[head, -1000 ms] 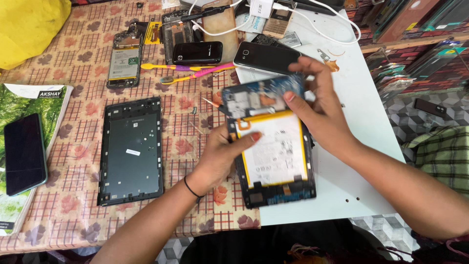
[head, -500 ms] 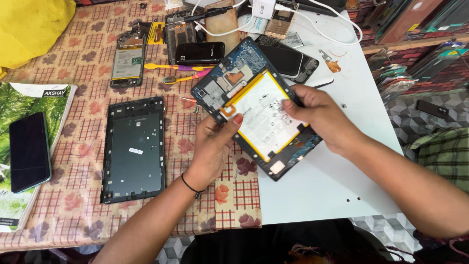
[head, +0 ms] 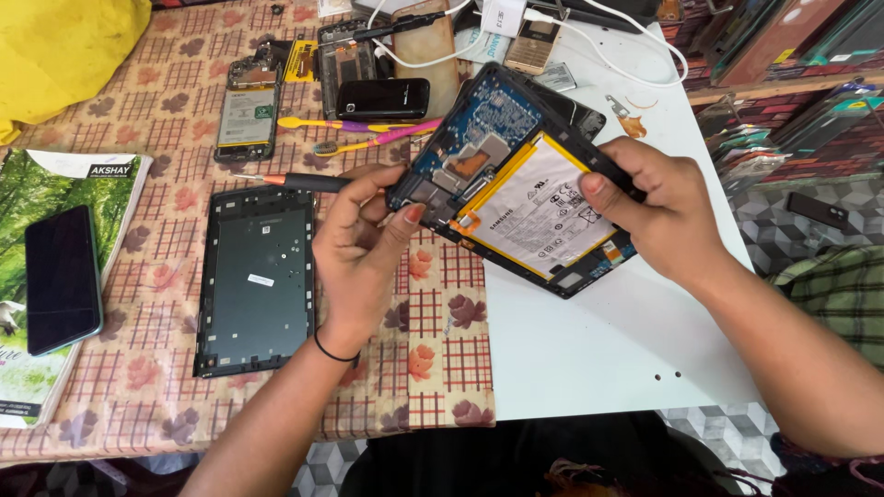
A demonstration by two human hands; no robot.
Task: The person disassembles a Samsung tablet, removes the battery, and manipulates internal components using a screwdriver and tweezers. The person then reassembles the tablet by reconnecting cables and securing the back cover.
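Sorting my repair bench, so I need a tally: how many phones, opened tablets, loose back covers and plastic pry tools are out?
Phones: 4 (black, dark, gold, opened)
Opened tablet: 1
Back cover: 1
Pry tools: 2
Total: 8

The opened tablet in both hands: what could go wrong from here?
1. The opened tablet is tilted above the table, pinched at its edges by the left hand and right hand; it could slip and fall.
2. The left fingertips press near the bare blue circuit board, which might be damaged.
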